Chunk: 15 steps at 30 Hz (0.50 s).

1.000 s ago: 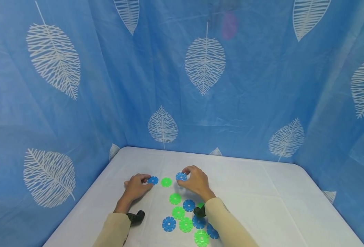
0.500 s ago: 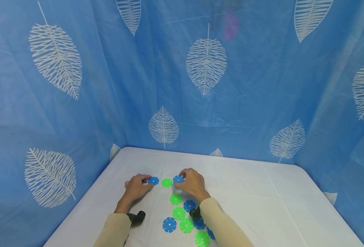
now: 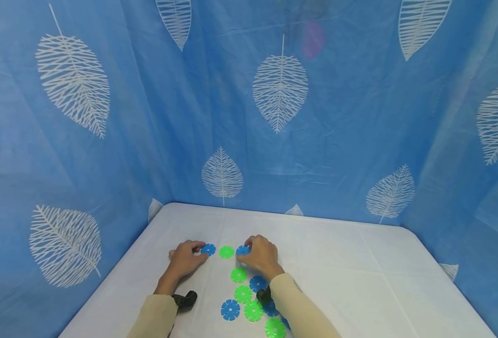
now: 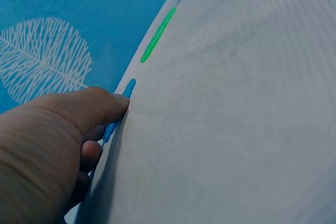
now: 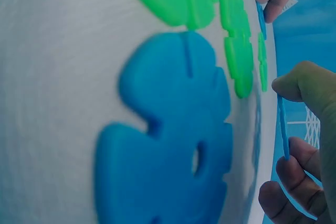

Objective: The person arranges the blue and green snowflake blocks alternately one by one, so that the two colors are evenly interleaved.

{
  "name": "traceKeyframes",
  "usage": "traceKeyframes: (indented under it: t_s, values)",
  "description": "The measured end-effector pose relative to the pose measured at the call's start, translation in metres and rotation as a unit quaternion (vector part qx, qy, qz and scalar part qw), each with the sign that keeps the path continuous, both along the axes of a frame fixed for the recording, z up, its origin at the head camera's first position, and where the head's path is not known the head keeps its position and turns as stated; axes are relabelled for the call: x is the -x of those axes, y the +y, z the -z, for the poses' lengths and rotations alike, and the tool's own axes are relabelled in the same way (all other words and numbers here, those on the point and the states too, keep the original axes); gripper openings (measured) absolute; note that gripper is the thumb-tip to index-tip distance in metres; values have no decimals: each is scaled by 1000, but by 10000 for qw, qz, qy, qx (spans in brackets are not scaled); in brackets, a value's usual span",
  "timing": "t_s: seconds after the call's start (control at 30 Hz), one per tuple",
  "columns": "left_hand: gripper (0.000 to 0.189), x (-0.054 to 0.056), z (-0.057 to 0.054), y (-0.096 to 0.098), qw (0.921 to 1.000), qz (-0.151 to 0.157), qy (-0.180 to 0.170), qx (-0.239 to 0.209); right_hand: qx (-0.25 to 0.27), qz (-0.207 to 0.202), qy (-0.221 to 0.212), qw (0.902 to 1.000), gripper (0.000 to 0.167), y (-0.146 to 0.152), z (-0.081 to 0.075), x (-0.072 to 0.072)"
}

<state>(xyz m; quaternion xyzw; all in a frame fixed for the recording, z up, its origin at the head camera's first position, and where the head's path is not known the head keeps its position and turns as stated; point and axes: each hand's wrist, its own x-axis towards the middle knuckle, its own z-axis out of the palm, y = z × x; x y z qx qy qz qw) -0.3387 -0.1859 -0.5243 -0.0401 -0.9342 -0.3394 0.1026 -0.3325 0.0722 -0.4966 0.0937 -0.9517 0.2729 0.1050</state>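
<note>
Two rim grips: blue disc (image 3: 208,249) pinched by left hand (image 3: 184,258) at nine o'clock of lone green disc (image 3: 226,252), second blue disc (image 3: 242,250) clamped at opposite edges by right hand (image 3: 260,256) at three o'clock. Faces left bare, probably for level handling. Loose green and blue discs (image 3: 253,311) spread across worktop (image 3: 350,267) toward five o'clock, seemingly placed within easy reach.

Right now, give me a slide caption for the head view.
Left hand pinching one blue disc, right hand pinching another blue disc, a green disc lying between.
</note>
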Motion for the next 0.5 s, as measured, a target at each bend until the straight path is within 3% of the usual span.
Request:
traceKeyframes:
  t_s: [0.5]
  values:
    - [38,0,0,0,10000,6,-34,45,-103,62,-102,9999,37,-7,5,-1]
